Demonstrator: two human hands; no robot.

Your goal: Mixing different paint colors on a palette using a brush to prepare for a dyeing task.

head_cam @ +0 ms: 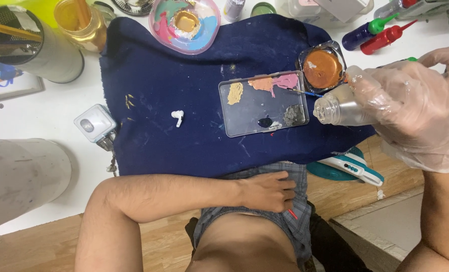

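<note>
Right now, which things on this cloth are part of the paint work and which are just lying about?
In use:
right hand, gloved, tipping a clear bottle
clear paint palette
thin brush
tub of orange-brown paint

Lying about:
white earbud
small white box
blue and red squeeze bottles
left hand, resting on lap

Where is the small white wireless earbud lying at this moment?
In the head view, the small white wireless earbud lies on the dark blue cloth, left of the clear rectangular paint palette and right of the pale square device at the cloth's edge.
</note>
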